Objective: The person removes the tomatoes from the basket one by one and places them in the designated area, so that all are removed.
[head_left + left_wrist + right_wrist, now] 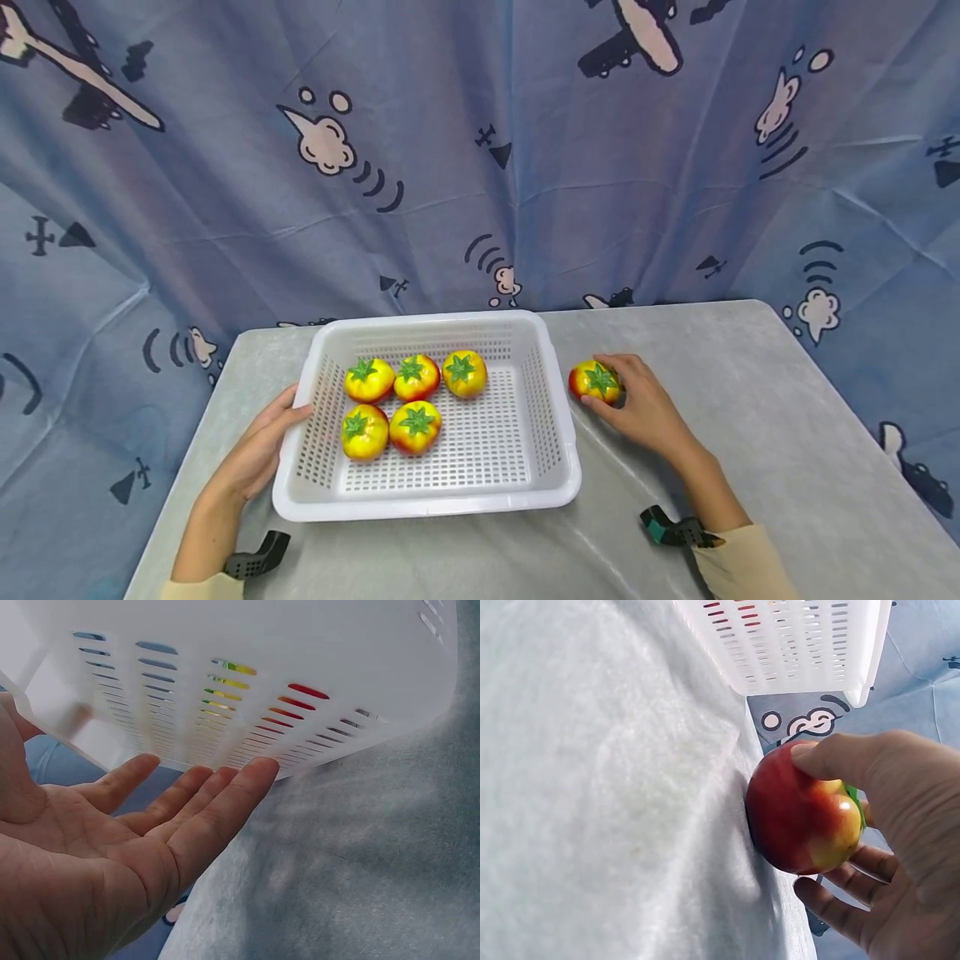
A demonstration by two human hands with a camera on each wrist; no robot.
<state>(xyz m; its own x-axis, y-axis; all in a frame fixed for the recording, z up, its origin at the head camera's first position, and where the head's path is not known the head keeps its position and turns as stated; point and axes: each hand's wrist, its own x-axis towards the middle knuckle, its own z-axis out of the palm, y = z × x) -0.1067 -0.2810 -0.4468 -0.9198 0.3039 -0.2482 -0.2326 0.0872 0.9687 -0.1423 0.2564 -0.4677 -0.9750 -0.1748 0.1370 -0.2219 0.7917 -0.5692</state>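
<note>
On the left, my left hand (262,442) holds the white plastic basket (427,507) by its side wall, thumb over the rim. Its fingers (217,817) lie fairly straight against the slotted outer face in the left wrist view. Several glossy yellow-and-red tomatoes (416,427) with green star-shaped tops sit in the basket's left and middle part. To the right of the basket, my right hand (645,404) grips another tomato (802,814) at the tabletop. The right thumb presses one side, with fingers around the far side, partly hidden behind the fruit.
A pale grey cloth-like cover lies on the table (810,467), with creases near the right hand. Behind the table hangs a blue curtain (450,167) printed with planes and clouds. Black bands (258,557) are worn on both wrists.
</note>
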